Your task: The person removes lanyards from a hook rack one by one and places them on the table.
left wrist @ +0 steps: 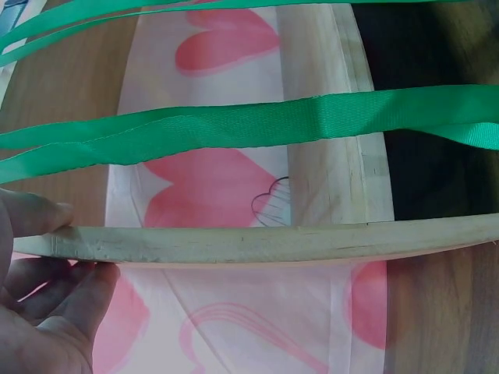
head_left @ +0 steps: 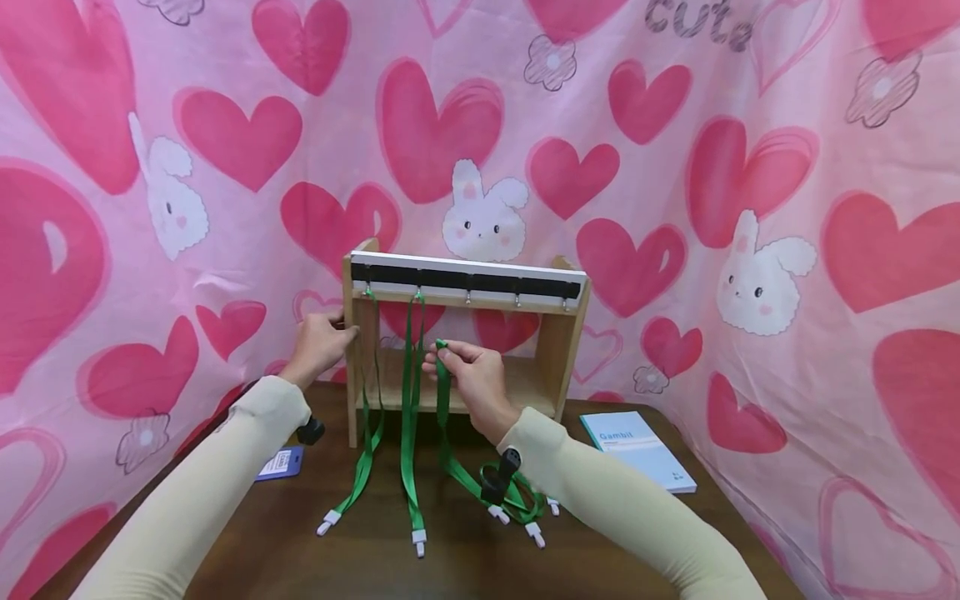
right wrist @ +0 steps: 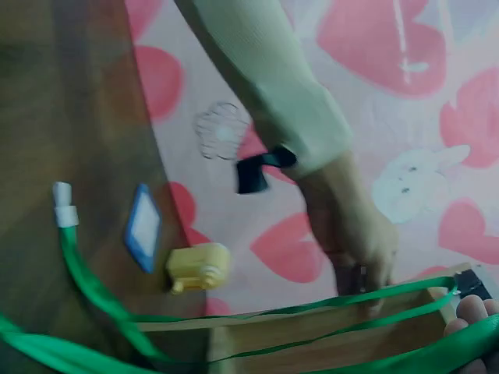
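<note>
A small wooden rack (head_left: 358, 375) stands on the table, with a row of several metal hooks under its black-striped front bar (head_left: 465, 279). My left hand (head_left: 318, 342) holds the rack's left side panel, the thumb on one face and fingers on the other in the left wrist view. Two green lanyards hang from the hooks at left: one lanyard (head_left: 363, 467) on the first hook, another lanyard (head_left: 408, 408) on the second. My right hand (head_left: 480, 379) pinches the top of a third green lanyard (head_left: 443, 400) in front of the rack, below the bar.
More green lanyards (head_left: 536, 504) with white clips lie heaped on the table (head_left: 300, 542), partly behind the right wrist. A light-blue book (head_left: 637, 450) lies at right. On the left are a blue card holder (head_left: 281, 463) and a small yellow object (right wrist: 199, 267). Pink heart-patterned cloth surrounds the table.
</note>
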### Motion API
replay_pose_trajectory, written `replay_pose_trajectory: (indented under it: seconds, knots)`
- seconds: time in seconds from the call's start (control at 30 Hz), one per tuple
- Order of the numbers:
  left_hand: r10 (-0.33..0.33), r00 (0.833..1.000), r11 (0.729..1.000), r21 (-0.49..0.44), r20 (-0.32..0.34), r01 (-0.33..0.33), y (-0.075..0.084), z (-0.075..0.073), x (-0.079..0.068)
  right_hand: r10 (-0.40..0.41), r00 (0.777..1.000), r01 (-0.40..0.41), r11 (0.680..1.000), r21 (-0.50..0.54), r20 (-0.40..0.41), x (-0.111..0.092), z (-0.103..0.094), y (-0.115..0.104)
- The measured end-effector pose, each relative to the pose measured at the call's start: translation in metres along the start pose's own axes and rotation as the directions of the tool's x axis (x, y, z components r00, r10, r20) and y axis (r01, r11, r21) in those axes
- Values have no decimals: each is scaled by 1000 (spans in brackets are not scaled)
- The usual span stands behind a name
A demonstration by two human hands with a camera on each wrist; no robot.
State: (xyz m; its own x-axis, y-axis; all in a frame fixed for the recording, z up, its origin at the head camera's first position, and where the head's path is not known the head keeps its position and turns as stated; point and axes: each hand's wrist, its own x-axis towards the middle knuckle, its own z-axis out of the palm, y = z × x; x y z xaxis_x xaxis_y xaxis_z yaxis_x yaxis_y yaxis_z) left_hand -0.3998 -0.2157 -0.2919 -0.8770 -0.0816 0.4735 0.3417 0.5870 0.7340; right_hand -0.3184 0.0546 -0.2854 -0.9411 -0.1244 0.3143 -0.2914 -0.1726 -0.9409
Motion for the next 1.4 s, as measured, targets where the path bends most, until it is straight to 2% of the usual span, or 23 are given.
replay_pose_trajectory:
  seconds: [0.23,0.37,0.47,0.83,1.03,1.17,1.3,1.4]
  knots:
    - [16,1000,1000,18,-15,-16,3,-3,2,72,997,-71,996,-61,16,-23,-30,28]
    - [21,1000,999,27,-13,-20,4,-4,3,111,994,-111,989,-97,-6,-29,-47,44]
    - [21,1000,999,29,-7,-21,4,-3,3,125,990,-131,983,-128,-58,-28,-58,53]
    - [4,1000,999,45,-4,-4,0,4,-1,71,977,-124,957,-264,-200,-8,-90,89]
    - [3,1000,999,39,-6,-2,-1,6,-2,13,969,-94,943,-319,-246,-4,-90,109]
    - [17,1000,999,31,-14,-17,0,4,1,-47,970,-58,909,-413,-239,-3,-81,119]
    - [16,1000,1000,13,-2,-16,4,1,5,-75,980,-32,856,-516,-184,-8,-67,127]
    - [7,1000,1000,15,11,-7,2,1,3,-42,991,-33,835,-549,-123,-15,-58,137]
